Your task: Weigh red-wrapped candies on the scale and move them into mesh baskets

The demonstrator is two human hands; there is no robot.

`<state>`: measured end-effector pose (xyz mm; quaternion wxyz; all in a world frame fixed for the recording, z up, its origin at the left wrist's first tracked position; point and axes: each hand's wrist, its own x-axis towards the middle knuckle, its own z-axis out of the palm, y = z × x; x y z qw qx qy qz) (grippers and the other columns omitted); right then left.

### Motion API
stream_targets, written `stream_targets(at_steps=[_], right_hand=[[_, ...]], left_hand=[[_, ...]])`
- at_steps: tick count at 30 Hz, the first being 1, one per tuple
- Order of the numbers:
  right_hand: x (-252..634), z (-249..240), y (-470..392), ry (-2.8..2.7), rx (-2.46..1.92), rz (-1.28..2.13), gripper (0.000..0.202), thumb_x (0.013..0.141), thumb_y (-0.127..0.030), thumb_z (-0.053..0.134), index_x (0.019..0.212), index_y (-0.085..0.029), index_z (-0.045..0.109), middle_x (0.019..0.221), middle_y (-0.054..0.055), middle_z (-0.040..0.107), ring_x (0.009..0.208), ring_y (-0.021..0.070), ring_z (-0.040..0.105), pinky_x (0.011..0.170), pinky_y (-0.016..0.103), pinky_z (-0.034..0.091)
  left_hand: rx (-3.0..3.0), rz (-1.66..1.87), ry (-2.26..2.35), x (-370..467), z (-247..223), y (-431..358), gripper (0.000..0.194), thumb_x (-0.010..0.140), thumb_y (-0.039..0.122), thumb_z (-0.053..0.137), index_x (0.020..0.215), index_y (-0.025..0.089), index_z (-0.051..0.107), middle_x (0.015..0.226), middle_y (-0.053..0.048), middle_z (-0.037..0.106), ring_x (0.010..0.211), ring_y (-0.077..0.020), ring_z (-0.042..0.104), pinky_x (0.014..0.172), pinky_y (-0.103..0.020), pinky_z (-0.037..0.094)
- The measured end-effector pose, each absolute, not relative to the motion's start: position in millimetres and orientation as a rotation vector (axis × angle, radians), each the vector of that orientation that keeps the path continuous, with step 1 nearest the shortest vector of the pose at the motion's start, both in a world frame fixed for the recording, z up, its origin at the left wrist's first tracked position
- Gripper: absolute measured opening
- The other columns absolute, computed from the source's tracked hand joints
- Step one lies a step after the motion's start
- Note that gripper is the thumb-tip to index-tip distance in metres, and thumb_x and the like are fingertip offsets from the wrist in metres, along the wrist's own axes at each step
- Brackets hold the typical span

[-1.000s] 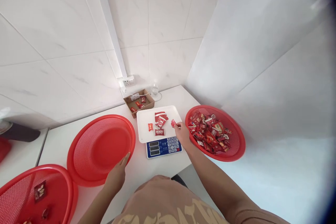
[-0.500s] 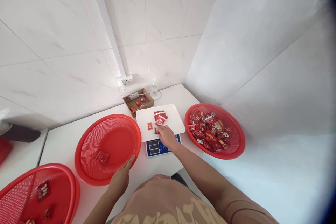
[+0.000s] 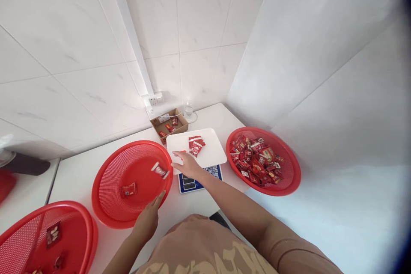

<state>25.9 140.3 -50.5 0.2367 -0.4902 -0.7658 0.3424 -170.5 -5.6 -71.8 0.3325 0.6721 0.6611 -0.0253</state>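
Observation:
My left hand [image 3: 148, 219] holds the near right rim of the middle red basket [image 3: 102, 214]. One red packet [image 3: 129, 190] lies inside that basket. My right hand [image 3: 186, 165] is over the left edge of the white weighing pan [image 3: 212, 154], fingers apart and holding nothing. Just left of its fingertips, a blurred red and white packet [image 3: 159, 170] is in the air above the basket. Red snack packets [image 3: 196, 145] lie on the pan, and a small orange-red one is mostly hidden behind my right fingers. Below the pan shows the blue scale panel [image 3: 213, 173].
A red basket [image 3: 295, 171] on the right is heaped with red packets. Another red basket [image 3: 86, 209] at the lower left holds a few. A cardboard box [image 3: 169, 125] with several packets stands behind the pan, near a clear glass [image 3: 188, 108] and a wall socket [image 3: 154, 100].
My right hand has moved left from the pan's near edge and let go of a packet, now over the middle basket. The packet inside that basket has shifted slightly right. My left hand stays on the rim.

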Motion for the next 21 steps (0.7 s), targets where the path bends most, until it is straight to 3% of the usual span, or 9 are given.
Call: stream_targets(at_steps=[2, 5, 10, 12, 16, 18, 21], right_hand=[[24.2, -48.8, 147.4, -2.279, -1.386, 0.773, 0.042, 0.085, -0.032, 0.052, 0.126, -0.023, 0.051, 0.13, 0.009, 0.051, 0.117, 0.0232, 0.047, 0.095, 0.037, 0.039], [27.4, -54.8, 157.3, -2.54, -1.568, 0.681, 0.033, 0.085, -0.022, 0.049, 0.117, -0.023, 0.058, 0.135, 0.011, 0.043, 0.112, 0.0254, 0.05, 0.088, 0.039, 0.044], [27.7, -65.6, 161.6, -2.567, -1.68, 0.688, 0.028, 0.082, -0.007, 0.045, 0.101, -0.01, 0.064, 0.112, 0.018, 0.057, 0.103, 0.0259, 0.054, 0.081, 0.037, 0.046], [22.1, -63.3, 159.3, -2.536, -1.685, 0.694, 0.027, 0.084, -0.009, 0.044, 0.103, -0.009, 0.064, 0.109, 0.017, 0.059, 0.101, 0.0233, 0.056, 0.083, 0.035, 0.045], [8.7, -50.0, 156.7, -2.413, -1.358, 0.806, 0.034, 0.089, -0.032, 0.045, 0.119, -0.022, 0.057, 0.122, 0.007, 0.057, 0.108, 0.0151, 0.054, 0.09, 0.026, 0.042], [11.1, -44.6, 160.0, -2.312, -1.255, 0.792, 0.043, 0.087, -0.039, 0.049, 0.127, -0.024, 0.051, 0.133, 0.006, 0.05, 0.12, 0.0171, 0.047, 0.098, 0.029, 0.037], [32.0, -45.7, 167.8, -2.329, -1.518, 0.65, 0.045, 0.083, -0.03, 0.056, 0.127, -0.023, 0.051, 0.142, 0.009, 0.039, 0.132, 0.025, 0.03, 0.106, 0.042, 0.027]], left_hand=[[1.762, -0.065, 1.721, -170.5, -71.1, -5.4, 0.073, 0.073, -0.002, 0.026, 0.143, 0.016, 0.027, 0.139, -0.009, 0.047, 0.121, -0.0214, 0.049, 0.097, -0.037, 0.042], [1.778, -0.062, 1.721, -170.9, -71.7, -5.5, 0.073, 0.072, -0.003, 0.025, 0.143, 0.016, 0.028, 0.138, -0.01, 0.048, 0.12, -0.0213, 0.05, 0.097, -0.036, 0.043], [1.774, -0.063, 1.727, -171.8, -74.1, -5.9, 0.075, 0.071, -0.004, 0.026, 0.143, 0.018, 0.029, 0.138, -0.008, 0.049, 0.12, -0.0204, 0.05, 0.097, -0.035, 0.042], [1.77, -0.055, 1.728, -172.2, -75.1, -6.0, 0.075, 0.071, -0.004, 0.026, 0.142, 0.018, 0.029, 0.138, -0.008, 0.048, 0.12, -0.021, 0.05, 0.097, -0.036, 0.042], [1.774, -0.035, 1.716, -172.8, -76.5, -6.1, 0.074, 0.071, -0.003, 0.024, 0.142, 0.015, 0.029, 0.139, -0.01, 0.047, 0.12, -0.0217, 0.05, 0.097, -0.038, 0.042], [1.774, -0.03, 1.707, -172.9, -75.8, -6.0, 0.073, 0.072, -0.003, 0.024, 0.142, 0.015, 0.028, 0.139, -0.011, 0.047, 0.12, -0.0219, 0.05, 0.097, -0.038, 0.042], [1.766, -0.018, 1.701, -172.7, -73.9, -5.9, 0.072, 0.072, -0.002, 0.025, 0.142, 0.016, 0.029, 0.137, -0.01, 0.048, 0.119, -0.0224, 0.051, 0.097, -0.039, 0.042]])
